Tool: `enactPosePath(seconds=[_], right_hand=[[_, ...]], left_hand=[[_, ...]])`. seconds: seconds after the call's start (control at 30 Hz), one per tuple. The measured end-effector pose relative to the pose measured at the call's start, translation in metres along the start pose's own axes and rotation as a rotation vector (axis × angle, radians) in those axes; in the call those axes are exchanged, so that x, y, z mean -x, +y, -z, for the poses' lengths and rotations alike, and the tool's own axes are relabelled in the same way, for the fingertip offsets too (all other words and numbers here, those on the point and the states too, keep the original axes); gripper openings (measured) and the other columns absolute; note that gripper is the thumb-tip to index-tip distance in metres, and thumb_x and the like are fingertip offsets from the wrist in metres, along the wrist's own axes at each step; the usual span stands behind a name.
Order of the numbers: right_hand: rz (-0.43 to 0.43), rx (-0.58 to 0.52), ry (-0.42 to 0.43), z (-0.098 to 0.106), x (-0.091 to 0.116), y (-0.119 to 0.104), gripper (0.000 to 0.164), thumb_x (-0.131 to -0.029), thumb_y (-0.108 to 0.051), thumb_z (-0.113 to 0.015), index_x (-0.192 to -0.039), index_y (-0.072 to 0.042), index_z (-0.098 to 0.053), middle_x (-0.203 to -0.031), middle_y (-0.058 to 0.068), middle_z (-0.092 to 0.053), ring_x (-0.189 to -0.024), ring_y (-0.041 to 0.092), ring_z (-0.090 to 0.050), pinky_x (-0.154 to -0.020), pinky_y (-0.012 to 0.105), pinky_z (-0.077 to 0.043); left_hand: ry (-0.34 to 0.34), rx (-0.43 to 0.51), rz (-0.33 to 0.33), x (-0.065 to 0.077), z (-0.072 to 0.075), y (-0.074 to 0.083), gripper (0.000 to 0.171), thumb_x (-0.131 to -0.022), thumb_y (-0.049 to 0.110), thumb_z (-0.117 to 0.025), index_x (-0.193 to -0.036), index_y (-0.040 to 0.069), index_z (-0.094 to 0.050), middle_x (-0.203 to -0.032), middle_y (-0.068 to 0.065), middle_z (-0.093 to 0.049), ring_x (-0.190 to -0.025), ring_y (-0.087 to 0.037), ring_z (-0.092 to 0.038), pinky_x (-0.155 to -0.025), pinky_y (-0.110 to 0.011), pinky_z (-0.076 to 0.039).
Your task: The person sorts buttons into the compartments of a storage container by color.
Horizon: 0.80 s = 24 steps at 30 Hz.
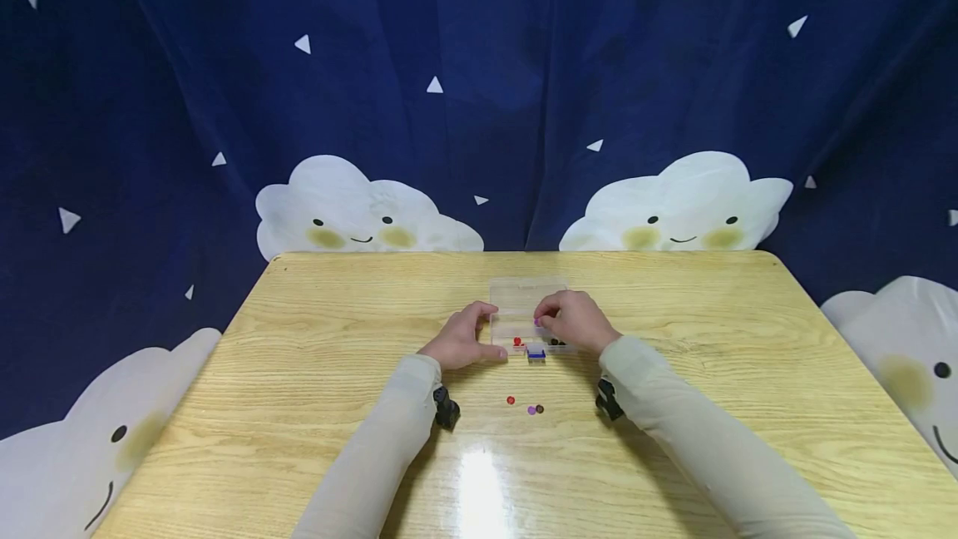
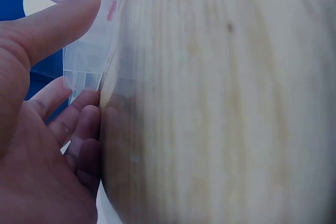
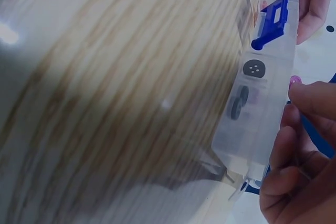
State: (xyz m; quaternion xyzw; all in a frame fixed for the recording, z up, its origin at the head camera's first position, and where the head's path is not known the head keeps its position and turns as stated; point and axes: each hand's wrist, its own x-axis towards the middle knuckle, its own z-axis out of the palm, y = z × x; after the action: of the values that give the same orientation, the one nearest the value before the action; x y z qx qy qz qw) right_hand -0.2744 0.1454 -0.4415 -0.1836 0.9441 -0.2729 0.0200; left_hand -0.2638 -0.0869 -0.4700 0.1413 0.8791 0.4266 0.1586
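A clear plastic compartment box lies on the table with its lid raised at the far side. My left hand grips the box's left end, thumb at the front corner and fingers toward the back. Over the box, my right hand pinches a small pinkish-purple button between thumb and fingertips. Red buttons lie inside at the front left. Dark four-hole buttons show through the front wall on the right. A blue latch hangs at the middle of the front.
On the wooden table, nearer than the box, lie a red button, a purple button and a dark brown button. Behind the table hangs a dark blue curtain with clouds and white triangles.
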Motion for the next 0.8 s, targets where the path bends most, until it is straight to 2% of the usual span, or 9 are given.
enactPosePath(seconds=[0.43, 0.8], right_hand=[[-0.019, -0.001, 0.001, -0.0025, -0.0016, 0.0001, 0.010, -0.091, -0.010, -0.067, -0.092, -0.009, -0.077, -0.088, 0.005, -0.074, -0.077, 0.014, -0.061, -0.071, 0.031, -0.051], [0.029, -0.026, 0.001, 0.0023, 0.0034, -0.0026, 0.012, -0.092, -0.010, -0.066, -0.096, -0.007, -0.076, -0.090, 0.006, -0.072, -0.078, 0.014, -0.060, -0.072, 0.032, -0.051]], left_hand=[[0.003, -0.006, 0.006, 0.0005, -0.0002, 0.0010, 0.079, -0.081, 0.029, -0.083, -0.147, 0.016, -0.041, -0.145, -0.012, -0.047, -0.131, -0.029, -0.046, -0.112, -0.046, -0.038], [-0.007, -0.013, 0.005, 0.0011, 0.0008, 0.0018, 0.079, -0.081, 0.029, -0.083, -0.146, 0.017, -0.041, -0.146, -0.012, -0.047, -0.131, -0.030, -0.045, -0.112, -0.046, -0.038]])
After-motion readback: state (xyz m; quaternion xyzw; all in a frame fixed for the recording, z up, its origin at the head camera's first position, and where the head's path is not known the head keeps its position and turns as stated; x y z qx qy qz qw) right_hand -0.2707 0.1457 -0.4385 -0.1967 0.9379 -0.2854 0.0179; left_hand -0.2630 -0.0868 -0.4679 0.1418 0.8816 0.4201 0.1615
